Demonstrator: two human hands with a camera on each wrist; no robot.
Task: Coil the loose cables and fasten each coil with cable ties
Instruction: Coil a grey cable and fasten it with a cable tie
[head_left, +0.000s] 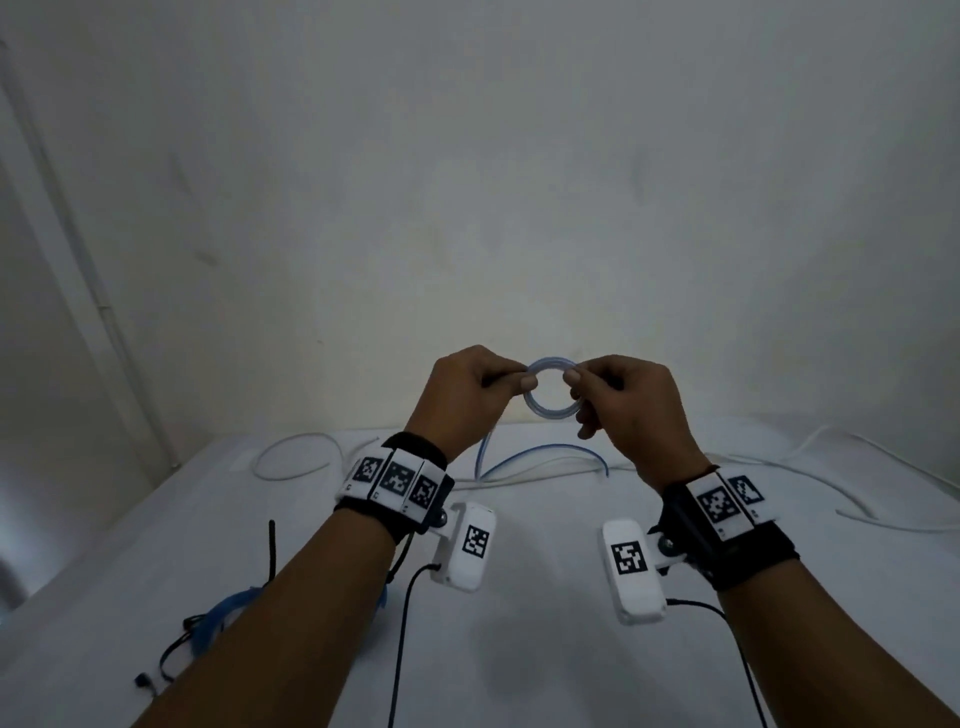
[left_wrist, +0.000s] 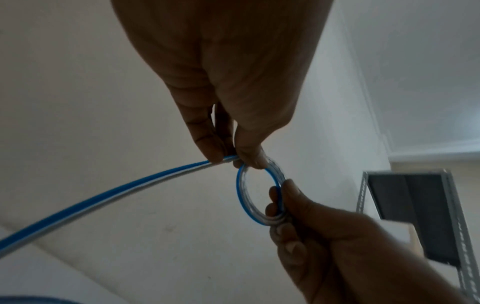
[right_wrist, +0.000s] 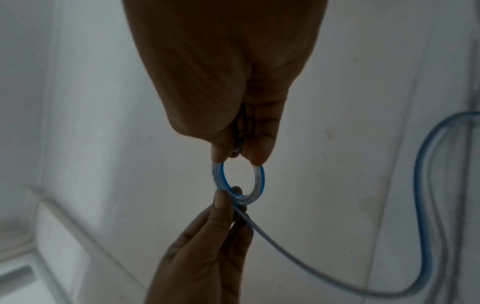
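Note:
A small coil of blue-and-white flat cable (head_left: 551, 388) is held up in the air between both hands, above the far part of the white table (head_left: 545, 649). My left hand (head_left: 480, 392) pinches the coil's left side with thumb and forefinger. My right hand (head_left: 618, 397) pinches its right side. In the left wrist view the coil (left_wrist: 259, 195) hangs below my left fingertips (left_wrist: 249, 158), and the loose tail (left_wrist: 103, 195) runs off to the lower left. In the right wrist view the coil (right_wrist: 239, 185) sits under my right fingertips (right_wrist: 255, 153), and the tail (right_wrist: 420, 185) loops away right.
Loose white cables (head_left: 291, 457) and the blue cable's free length (head_left: 540, 460) lie along the table's far edge. A blue bundle with black wires (head_left: 213, 618) lies at the near left. A wall stands close behind. A metal shelf frame (left_wrist: 415, 216) shows in the left wrist view.

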